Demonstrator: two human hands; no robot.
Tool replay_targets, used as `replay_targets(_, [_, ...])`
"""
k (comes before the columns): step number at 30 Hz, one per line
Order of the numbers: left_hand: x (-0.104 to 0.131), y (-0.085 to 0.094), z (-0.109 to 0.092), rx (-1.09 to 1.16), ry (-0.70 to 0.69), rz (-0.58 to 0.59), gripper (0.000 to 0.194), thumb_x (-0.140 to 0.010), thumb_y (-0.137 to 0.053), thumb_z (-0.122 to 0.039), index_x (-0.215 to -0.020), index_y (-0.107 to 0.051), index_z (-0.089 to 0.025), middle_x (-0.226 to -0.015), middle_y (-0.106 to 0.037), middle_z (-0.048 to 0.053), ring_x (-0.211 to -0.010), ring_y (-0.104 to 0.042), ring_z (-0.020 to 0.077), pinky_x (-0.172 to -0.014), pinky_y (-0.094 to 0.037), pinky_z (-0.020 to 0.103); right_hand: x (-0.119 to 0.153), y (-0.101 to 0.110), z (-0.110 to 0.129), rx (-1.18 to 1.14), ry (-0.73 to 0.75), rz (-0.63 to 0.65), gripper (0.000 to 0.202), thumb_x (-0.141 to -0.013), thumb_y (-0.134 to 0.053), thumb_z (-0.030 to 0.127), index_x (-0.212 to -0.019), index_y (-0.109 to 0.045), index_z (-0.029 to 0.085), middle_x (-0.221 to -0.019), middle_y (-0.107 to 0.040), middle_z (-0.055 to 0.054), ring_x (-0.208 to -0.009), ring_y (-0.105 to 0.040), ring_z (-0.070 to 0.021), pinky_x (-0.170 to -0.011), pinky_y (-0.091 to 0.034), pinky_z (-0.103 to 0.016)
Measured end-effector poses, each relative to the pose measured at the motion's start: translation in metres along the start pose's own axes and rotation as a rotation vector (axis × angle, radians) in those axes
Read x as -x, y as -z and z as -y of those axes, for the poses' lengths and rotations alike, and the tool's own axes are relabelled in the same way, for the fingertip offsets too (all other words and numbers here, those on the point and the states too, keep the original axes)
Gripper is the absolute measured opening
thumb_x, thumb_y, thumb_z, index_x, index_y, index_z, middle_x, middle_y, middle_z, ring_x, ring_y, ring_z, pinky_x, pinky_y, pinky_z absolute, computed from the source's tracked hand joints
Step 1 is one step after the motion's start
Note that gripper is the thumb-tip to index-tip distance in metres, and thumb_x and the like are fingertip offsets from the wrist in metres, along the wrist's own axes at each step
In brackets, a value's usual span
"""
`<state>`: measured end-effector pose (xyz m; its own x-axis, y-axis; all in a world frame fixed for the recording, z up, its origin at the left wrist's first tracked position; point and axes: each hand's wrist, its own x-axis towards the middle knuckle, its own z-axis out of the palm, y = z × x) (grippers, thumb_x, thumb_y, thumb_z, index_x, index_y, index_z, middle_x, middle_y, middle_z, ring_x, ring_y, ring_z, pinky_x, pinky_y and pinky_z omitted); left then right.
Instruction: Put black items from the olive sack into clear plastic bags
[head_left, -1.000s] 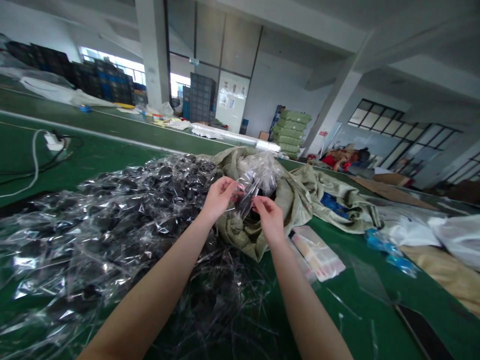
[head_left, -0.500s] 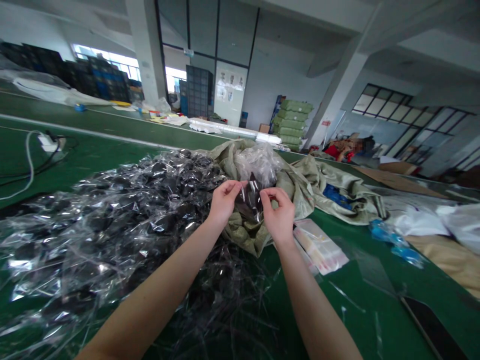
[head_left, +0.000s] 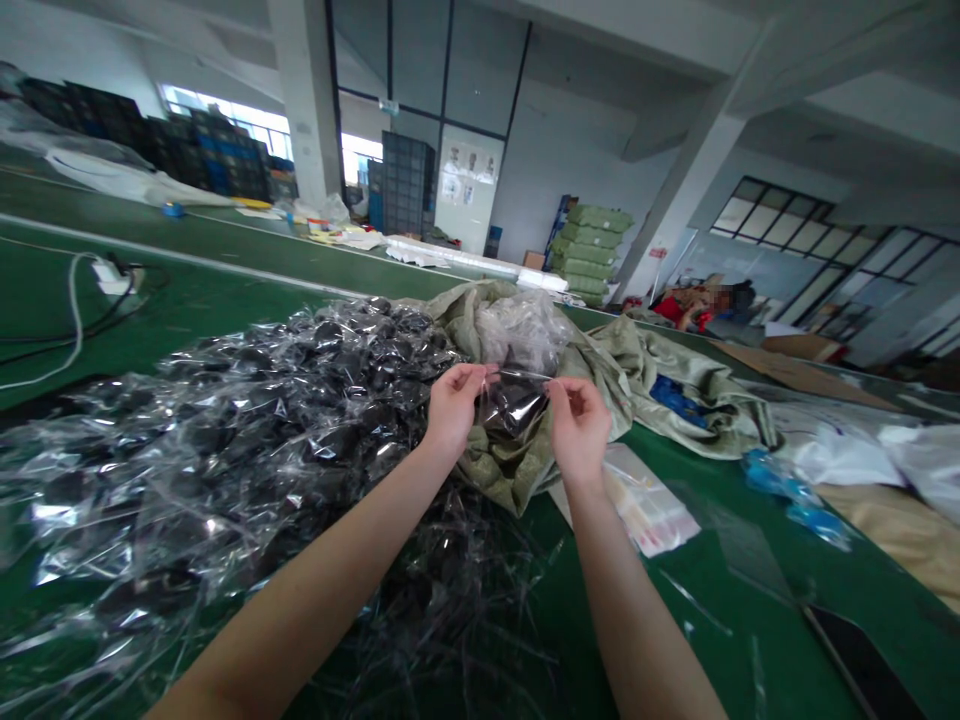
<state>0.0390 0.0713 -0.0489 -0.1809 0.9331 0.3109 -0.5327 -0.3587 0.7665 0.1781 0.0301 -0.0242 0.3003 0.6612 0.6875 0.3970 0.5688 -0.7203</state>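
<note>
Between my hands hangs a clear plastic bag [head_left: 513, 408] with a dark item inside, whose kind I cannot make out. My left hand [head_left: 454, 408] pinches its upper left corner. My right hand [head_left: 579, 424] pinches the upper right corner, so the top edge is stretched straight. Behind and below the bag lies an olive woven sack [head_left: 504, 478], with crumpled clear plastic [head_left: 525, 325] in its mouth. To the left spreads a large heap of dark items in clear bags [head_left: 300, 410], close beside my left hand.
Flat plastic bags [head_left: 649, 500] lie right of my right forearm on the green table [head_left: 667, 620]. A phone [head_left: 862, 650] is at the lower right. Blue plastic film [head_left: 795, 495] lies farther right. A power strip with cords [head_left: 114, 278] sits at left. Another person [head_left: 690, 305] is in the background.
My hands have moved apart, mainly my right hand to the right. The bag's top edge, earlier open in a peak, is now pulled into a straight line.
</note>
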Motion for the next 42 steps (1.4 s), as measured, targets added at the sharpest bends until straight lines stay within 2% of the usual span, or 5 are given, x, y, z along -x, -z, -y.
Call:
replay_targets(9, [0.002, -0.001, -0.007, -0.025, 0.042, 0.151, 0.027, -0.076, -0.072, -0.039, -0.087, -0.064, -0.016, -0.096, -0.074, 0.006, -0.075, -0.069, 0.0138, -0.068, -0.051, 0.023, 0.002, -0.004, 0.004, -0.203, -0.225, 0.013, 0.023, -0.081, -0.064, 0.043, -0.085, -0.057, 0.022, -0.076, -0.070, -0.004, -0.077, -0.073, -0.0223, -0.071, -0.060, -0.036])
replay_targets(17, [0.004, -0.004, -0.019, -0.014, 0.043, 0.092, 0.029, -0.073, -0.072, -0.041, -0.081, -0.061, -0.016, -0.085, -0.075, 0.007, -0.061, -0.068, 0.0153, -0.051, -0.050, 0.024, -0.003, -0.007, -0.005, -0.354, -0.437, 0.178, 0.021, -0.070, -0.071, 0.039, -0.075, -0.061, 0.021, -0.072, -0.065, 0.001, -0.070, -0.069, -0.0171, -0.070, -0.059, -0.033])
replay_targets(35, [-0.016, 0.020, -0.023, -0.195, 0.297, 0.230, 0.044, -0.069, -0.073, -0.055, -0.071, -0.066, -0.012, -0.075, -0.073, 0.013, -0.060, -0.068, 0.0205, -0.053, -0.050, 0.028, -0.002, -0.007, -0.009, -0.476, -0.432, 0.174, 0.025, -0.068, -0.075, 0.043, -0.078, -0.073, 0.020, -0.070, -0.069, -0.001, -0.064, -0.063, -0.0144, -0.061, -0.056, -0.028])
replay_targets(38, [-0.015, 0.020, -0.022, -0.469, 0.047, 0.128, 0.035, -0.077, -0.066, -0.049, -0.079, -0.065, -0.015, -0.083, -0.072, 0.011, -0.069, -0.067, 0.0207, -0.061, -0.051, 0.032, 0.000, -0.010, -0.008, -0.423, -0.451, 0.189, 0.028, -0.066, -0.077, 0.045, -0.077, -0.074, 0.020, -0.070, -0.071, -0.001, -0.063, -0.063, -0.0161, -0.062, -0.058, -0.032])
replay_targets(42, [-0.006, 0.016, -0.028, -0.880, -0.673, 0.049, 0.015, -0.084, -0.063, -0.032, -0.090, -0.065, -0.019, -0.093, -0.069, 0.007, -0.092, -0.061, 0.0215, -0.086, -0.048, 0.037, 0.003, -0.014, -0.009, -0.333, -0.453, 0.216, 0.026, -0.067, -0.076, 0.042, -0.079, -0.076, 0.020, -0.066, -0.071, -0.001, -0.060, -0.063, -0.0165, -0.063, -0.058, -0.033])
